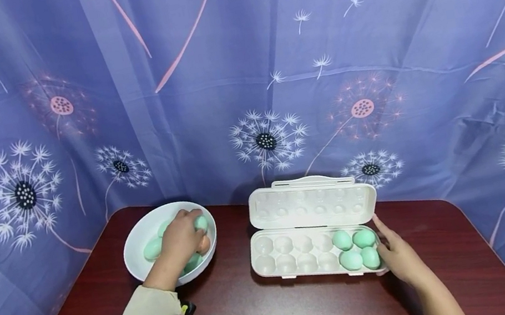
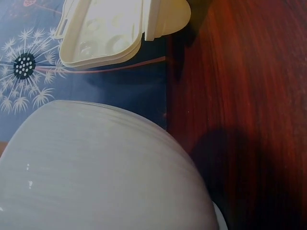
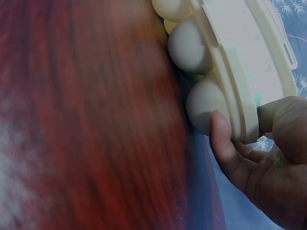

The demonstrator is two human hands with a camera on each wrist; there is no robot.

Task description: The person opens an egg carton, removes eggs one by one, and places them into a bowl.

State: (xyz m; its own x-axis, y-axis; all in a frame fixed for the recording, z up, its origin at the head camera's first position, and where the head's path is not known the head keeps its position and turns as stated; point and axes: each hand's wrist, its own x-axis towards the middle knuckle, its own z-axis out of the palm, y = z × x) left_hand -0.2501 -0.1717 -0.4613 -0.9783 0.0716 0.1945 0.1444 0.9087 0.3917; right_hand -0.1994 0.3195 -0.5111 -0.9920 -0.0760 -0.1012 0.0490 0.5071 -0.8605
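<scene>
Four mint-green eggs (image 1: 351,260) sit beside the right hand (image 1: 398,253) gripping their open white carton (image 1: 313,207), while the left hand (image 1: 179,239), its hold unclear, reaches into a glossy white bowl (image 1: 135,255).

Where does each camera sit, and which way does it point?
Head: head-worn, facing forward and down at bowl and egg carton; left hand, right hand and forearms show.
Left wrist: worn there, facing the bowl's outside; no hand plainly shows.
Right wrist: worn there, facing the egg carton's end; right hand shows.
Shared by head and right wrist: right hand gripping the egg carton.
</scene>
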